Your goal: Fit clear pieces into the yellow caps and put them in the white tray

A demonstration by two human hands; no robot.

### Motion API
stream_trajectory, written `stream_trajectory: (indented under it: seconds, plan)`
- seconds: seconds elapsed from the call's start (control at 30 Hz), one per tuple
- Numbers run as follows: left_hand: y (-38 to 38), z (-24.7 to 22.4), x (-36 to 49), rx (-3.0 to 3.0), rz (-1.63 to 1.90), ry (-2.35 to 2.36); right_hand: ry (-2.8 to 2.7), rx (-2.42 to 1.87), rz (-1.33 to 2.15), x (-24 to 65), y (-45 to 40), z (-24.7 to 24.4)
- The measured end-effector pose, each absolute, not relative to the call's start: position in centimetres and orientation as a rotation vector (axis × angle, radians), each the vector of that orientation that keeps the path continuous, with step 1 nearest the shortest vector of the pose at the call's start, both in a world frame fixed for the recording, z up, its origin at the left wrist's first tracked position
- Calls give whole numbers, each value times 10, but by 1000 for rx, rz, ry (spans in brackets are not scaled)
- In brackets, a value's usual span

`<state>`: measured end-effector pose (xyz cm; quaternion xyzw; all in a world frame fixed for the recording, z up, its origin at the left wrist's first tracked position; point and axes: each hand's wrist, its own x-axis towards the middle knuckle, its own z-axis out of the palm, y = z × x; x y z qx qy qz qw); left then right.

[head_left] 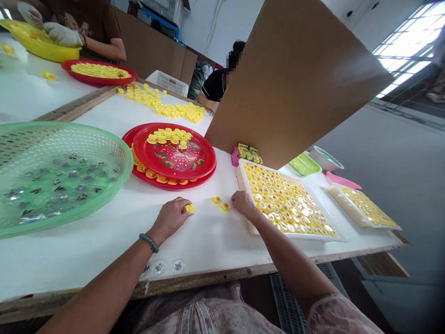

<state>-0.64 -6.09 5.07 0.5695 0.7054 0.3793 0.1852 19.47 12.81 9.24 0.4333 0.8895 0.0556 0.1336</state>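
Note:
Pinched in the fingers of my left hand (pixel 170 217) is a small yellow plastic cap (pixel 189 208), held just over the white table (pixel 205 246). My right hand (pixel 243 204) is closed, its fingertips turned down beside the left edge of a white tray (pixel 247 183); whatever they hold, if anything, is hidden. Between the two hands lie a yellow piece with a dark printed centre (pixel 216 200) and a second such yellow piece (pixel 225 207), nearer my right hand. Several clear discs with dark prints (pixel 178 265) rest along the table's front edge.
At left stands a green basket (pixel 121 157) of clear printed discs. Stacked red trays (pixel 208 160) hold yellow caps; more yellow caps (pixel 181 111) lie behind. A cardboard sheet (pixel 295 79) rises at the back. Another filled tray (pixel 342 204) sits right. Co-workers (pixel 100 28) sit across.

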Motion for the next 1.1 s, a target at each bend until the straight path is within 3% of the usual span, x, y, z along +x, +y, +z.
stream_trajectory:
  seconds: [0.4, 0.6, 0.83, 1.1]
  plan:
    - [-60, 57, -5, 1575, 1074, 1927, 2795, 1304, 15, 186, 92, 104]
    - [-60, 55, -6, 1635, 1108, 1941, 3315, 641, -601, 142, 38, 96]
    - [-59, 53, -6, 1609, 1103, 1978, 3374, 539, -617, 144, 8, 89]
    - [-55, 54, -8, 1599, 1113, 1985, 3004, -41, -866, 164, -46, 90]
